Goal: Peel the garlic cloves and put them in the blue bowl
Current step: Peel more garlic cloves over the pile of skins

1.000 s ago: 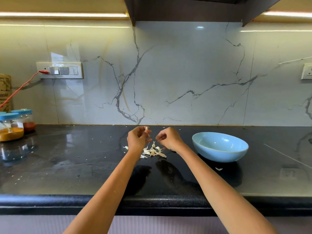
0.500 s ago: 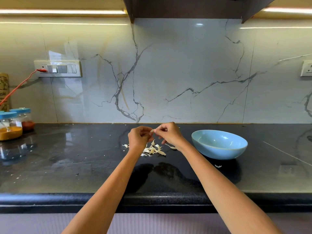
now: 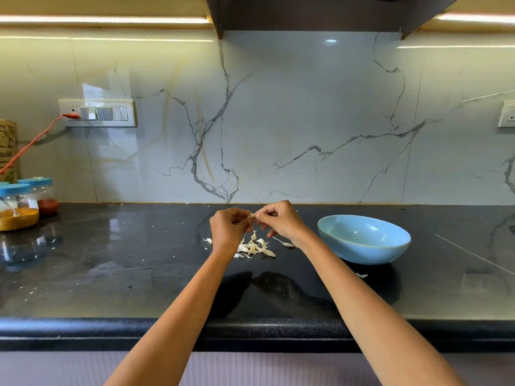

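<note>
A single garlic clove (image 3: 251, 215) is pinched between the two hands above the black counter (image 3: 111, 274), just over a small heap of peeled skins (image 3: 255, 247). The left hand (image 3: 229, 228) is curled nearly closed, with the clove gripped at the fingertips; the right hand (image 3: 278, 220) is likewise curled, its thumb and forefinger nipped onto the clove's tip, where a bit of skin appears to be caught. The blue bowl (image 3: 363, 238) sits on the counter near the right wrist, and no cloves can be seen inside it from this angle. For the peel to be done well, the clove is best held steady by the left fingers while the loose skin is drawn away in one strip by the right, over the heap so that scraps are not scattered; the bare clove can then be carried the short way right and dropped into the bowl. Compared with a second ago, the hands have been brought together: they were held apart then, with the right one lower, whereas now the fingertips meet on the clove. One more strip of skin (image 3: 284, 243) is seen lying beside the heap toward the bowl.
</note>
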